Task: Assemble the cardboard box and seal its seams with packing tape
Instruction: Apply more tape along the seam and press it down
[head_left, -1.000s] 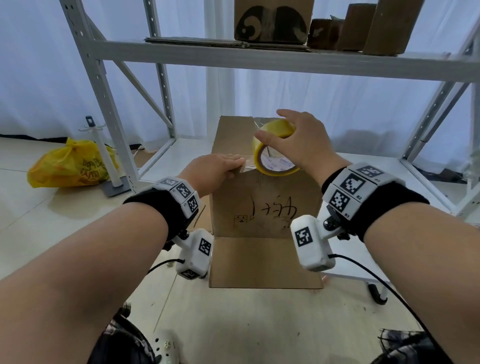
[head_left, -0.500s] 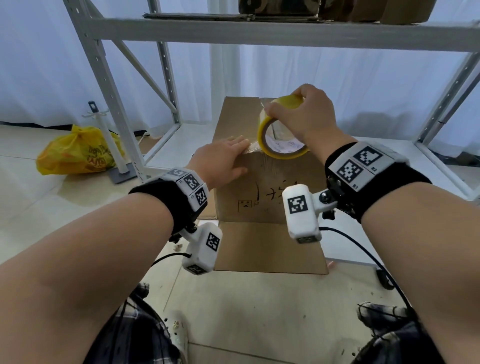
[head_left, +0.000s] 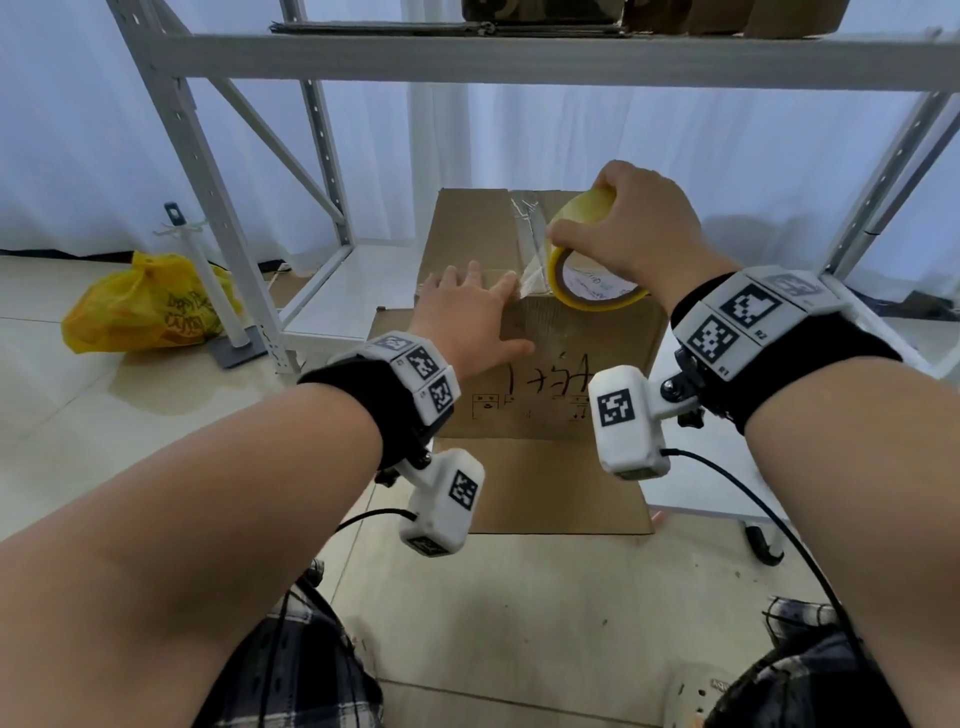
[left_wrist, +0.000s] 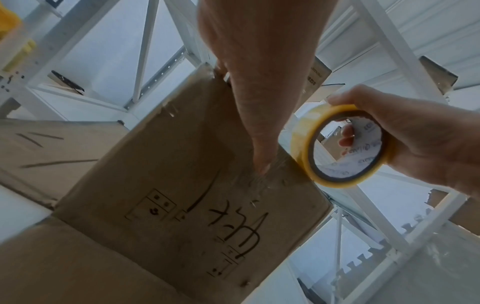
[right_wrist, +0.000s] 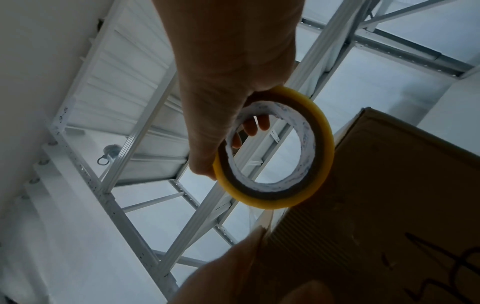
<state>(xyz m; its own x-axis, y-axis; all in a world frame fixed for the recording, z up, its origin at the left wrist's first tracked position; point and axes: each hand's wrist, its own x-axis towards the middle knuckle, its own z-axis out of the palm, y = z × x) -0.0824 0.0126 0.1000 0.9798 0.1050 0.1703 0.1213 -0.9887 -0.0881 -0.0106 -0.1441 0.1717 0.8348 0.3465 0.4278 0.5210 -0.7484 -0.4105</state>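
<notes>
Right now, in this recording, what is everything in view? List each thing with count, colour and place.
cardboard box: one, brown, on the floor at centre, near flap folded out.
packing tape roll: one, yellow, at the box's top near edge.
tape strip: one, clear, along the box's top seam.
shelving rack: one, white, behind the box.
plastic bag: one, yellow, on the floor at left.
left hand: flat on the box's top edge.
right hand: fingers grip the roll.

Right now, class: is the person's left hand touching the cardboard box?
Touching. In the head view the left hand lies flat over the cardboard box's top front edge; the left wrist view shows its thumb pressed against the front panel.
</notes>
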